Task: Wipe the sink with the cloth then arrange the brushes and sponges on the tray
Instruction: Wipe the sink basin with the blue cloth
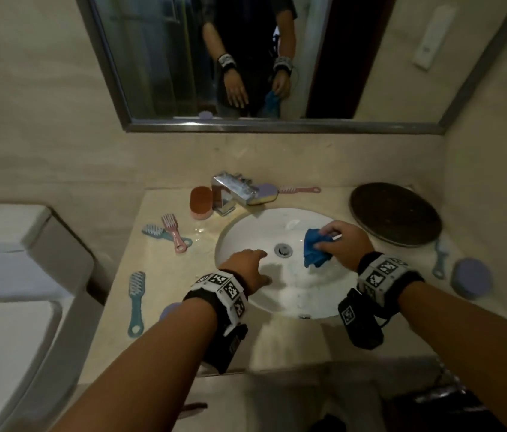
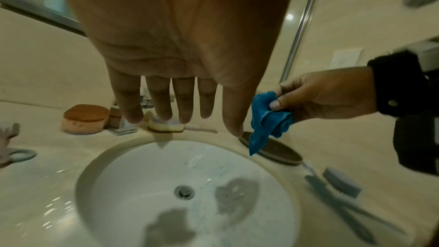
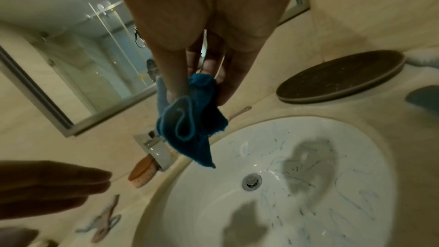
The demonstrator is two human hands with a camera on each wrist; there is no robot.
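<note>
The left hand point(image 1: 247, 269) hovered over the sink point(image 1: 246, 226) with fingers straight and apart, holding nothing, while the right hand point(image 1: 344, 243) pinched the bunched blue cloth point(image 1: 314, 249) above the basin. Blue-green streaks marked the bowl, so wiping looked unfinished. Brushes point(image 1: 136, 299) and sponges point(image 1: 200, 202) lay scattered on the wet beige bench point(image 1: 171, 269), the dark round tray point(image 1: 395, 213) bare, under a wall mirror point(image 1: 158, 57).

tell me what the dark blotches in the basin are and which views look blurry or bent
Left wrist view: the two grey blotches in the sink are shadows of the left hand and the right hand with the cloth, not dirt; the edges smear. Right wrist view: the same shadows; the left hand is a dark blur. Head view: dim, straight edges bow, and the mirror is soft.
</note>
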